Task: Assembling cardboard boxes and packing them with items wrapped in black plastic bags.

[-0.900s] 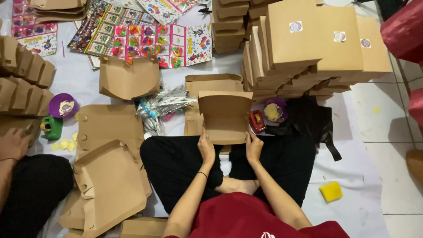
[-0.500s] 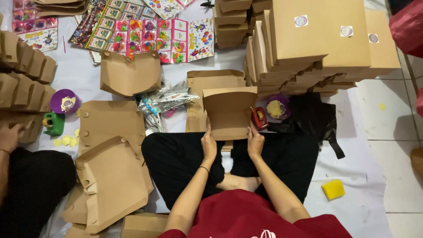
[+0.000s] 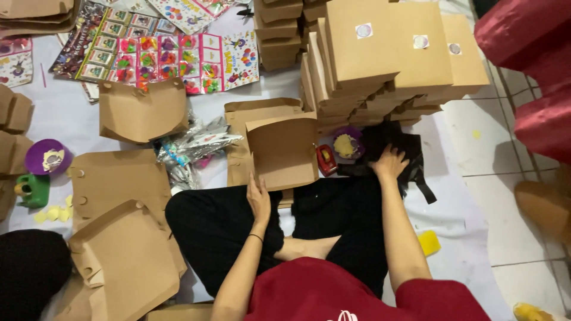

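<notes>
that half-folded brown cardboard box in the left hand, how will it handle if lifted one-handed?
The cardboard box is thin sheet with flaps unlocked, so it is probably light but apt to flex or spring open. The left hand holds only its lower edge, so it may tip. The matte surface likely grips well.

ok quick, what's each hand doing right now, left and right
Left hand: holds the brown cardboard box by its lower left corner.
Right hand: fingers spread, resting on the black bag, gripping nothing visible.
</notes>
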